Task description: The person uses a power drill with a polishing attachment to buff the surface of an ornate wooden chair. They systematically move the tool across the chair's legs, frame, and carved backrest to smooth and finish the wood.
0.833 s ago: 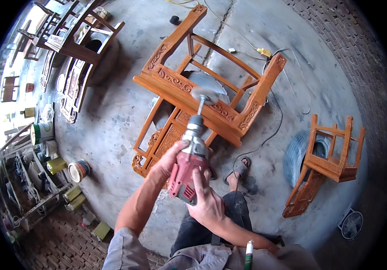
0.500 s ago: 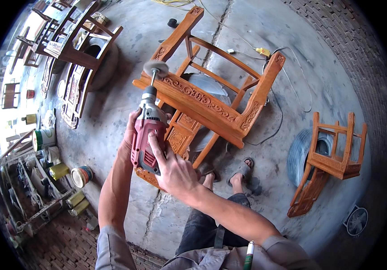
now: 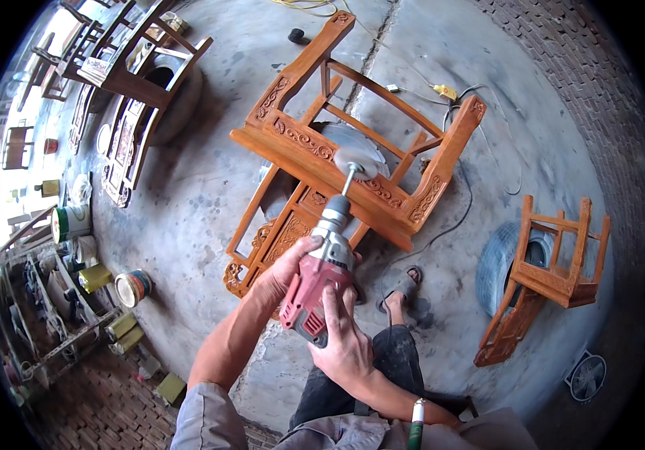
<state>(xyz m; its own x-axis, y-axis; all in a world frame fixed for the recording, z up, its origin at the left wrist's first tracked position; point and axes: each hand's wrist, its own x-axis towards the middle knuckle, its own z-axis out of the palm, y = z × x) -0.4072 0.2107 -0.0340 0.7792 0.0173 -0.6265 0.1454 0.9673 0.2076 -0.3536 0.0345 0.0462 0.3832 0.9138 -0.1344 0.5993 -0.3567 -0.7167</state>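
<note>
Both my hands hold a red power drill (image 3: 311, 294) with a metal chuck. A round, pale buffing disc (image 3: 358, 162), blurred, is fixed on its shaft. My left hand (image 3: 286, 268) is closed around the front of the drill body, behind the chuck. My right hand (image 3: 345, 346) grips the rear end, its fingers partly hidden by the body. In front of the drill lies a carved orange-brown wooden chair (image 3: 315, 174), on its side or upside down. The disc overlaps the carved rail in view; whether it touches the wood I cannot tell.
A smaller wooden chair (image 3: 555, 281) leans on a tyre (image 3: 496, 262) at right, near a fan (image 3: 586, 376). Cords and a yellow plug box (image 3: 446, 91) lie behind the chair. Darker chairs (image 3: 139, 86) stand far left; cans, a paint bucket (image 3: 133, 289) and a cluttered rack (image 3: 52, 315) sit nearer.
The drill and both hands have moved right and toward me. The disc has shifted from the left end of the carved rail to its middle. The view has shifted slightly.
</note>
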